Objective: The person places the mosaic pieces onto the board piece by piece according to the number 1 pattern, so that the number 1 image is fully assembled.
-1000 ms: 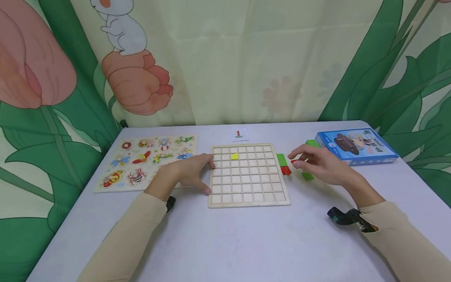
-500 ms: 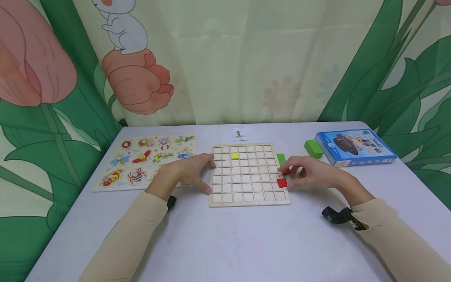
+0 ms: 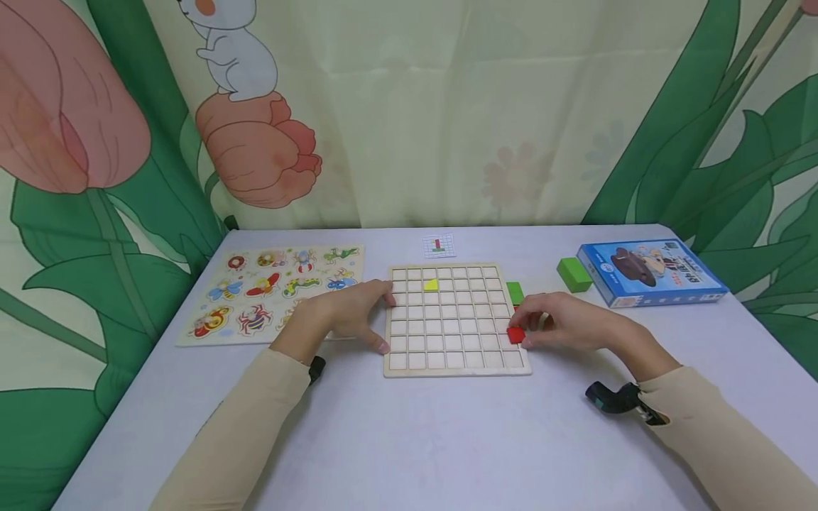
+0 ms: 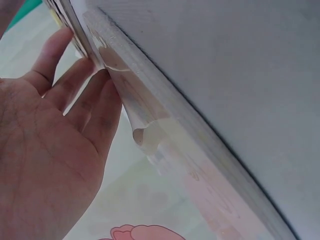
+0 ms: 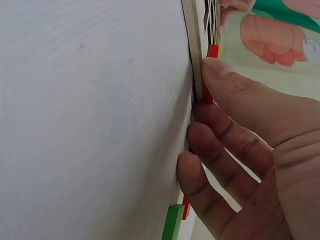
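A pale wooden grid board [image 3: 456, 372] lies on the white table, with a yellow piece [image 3: 431, 284] in one of its upper cells. Along the board's left edge, my left hand [image 3: 348, 312] rests its fingertips and thumb, spread apart. My right hand [image 3: 571, 323] pinches a red tile [image 3: 515, 336] over the board's right edge. In the right wrist view the thumb lies against this red tile [image 5: 212, 75]; the index finger is mostly hidden. Beyond that hand a green tile [image 3: 515, 292] lies beside the board, and another red piece [image 5: 186, 207] is largely covered by the fingers.
Behind the board lies a small pattern card [image 3: 438, 245]. A puzzle board with insect pictures [image 3: 220, 273] is at the left, partly under my left forearm. At the back right are a green block [image 3: 574, 275] and a blue picture box [image 3: 652, 273]. A printed curtain hangs behind.
My right hand has moved left and nearer from beside the green block to the board's right edge, bringing the red tile. The left hand has stayed at the board.
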`<control>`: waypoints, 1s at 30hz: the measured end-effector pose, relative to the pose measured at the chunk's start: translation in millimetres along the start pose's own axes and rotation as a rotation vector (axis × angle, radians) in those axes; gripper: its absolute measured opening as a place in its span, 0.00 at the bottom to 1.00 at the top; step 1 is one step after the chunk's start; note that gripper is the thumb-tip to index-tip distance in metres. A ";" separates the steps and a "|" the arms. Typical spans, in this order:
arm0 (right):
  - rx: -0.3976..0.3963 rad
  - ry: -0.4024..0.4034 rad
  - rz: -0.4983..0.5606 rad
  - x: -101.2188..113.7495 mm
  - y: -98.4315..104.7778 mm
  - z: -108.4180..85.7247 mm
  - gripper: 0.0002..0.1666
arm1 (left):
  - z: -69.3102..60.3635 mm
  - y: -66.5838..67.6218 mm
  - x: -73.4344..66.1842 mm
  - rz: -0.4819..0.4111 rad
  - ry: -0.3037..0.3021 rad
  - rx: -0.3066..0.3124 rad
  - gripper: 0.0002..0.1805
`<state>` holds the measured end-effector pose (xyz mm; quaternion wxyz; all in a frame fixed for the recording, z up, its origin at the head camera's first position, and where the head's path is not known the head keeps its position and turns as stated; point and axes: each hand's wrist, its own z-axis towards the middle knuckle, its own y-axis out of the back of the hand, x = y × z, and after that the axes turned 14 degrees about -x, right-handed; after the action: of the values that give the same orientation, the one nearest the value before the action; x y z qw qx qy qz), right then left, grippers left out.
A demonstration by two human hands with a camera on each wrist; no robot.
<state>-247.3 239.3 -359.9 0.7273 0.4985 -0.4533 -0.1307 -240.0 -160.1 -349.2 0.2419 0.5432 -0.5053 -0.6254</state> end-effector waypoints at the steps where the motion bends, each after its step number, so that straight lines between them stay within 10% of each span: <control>1: -0.003 0.001 -0.004 -0.7 -0.5 -1.4 0.15 | 0.4 -0.1 -0.5 0.001 0.000 0.002 0.43; 30: -0.193 0.066 0.302 12.5 6.9 7.9 0.21 | 2.9 -0.9 0.9 0.019 -0.020 0.001 0.44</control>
<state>-248.4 229.7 -346.8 0.7976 0.3568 -0.4841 -0.0466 -242.8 -159.4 -350.8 0.2425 0.5323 -0.5133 -0.6280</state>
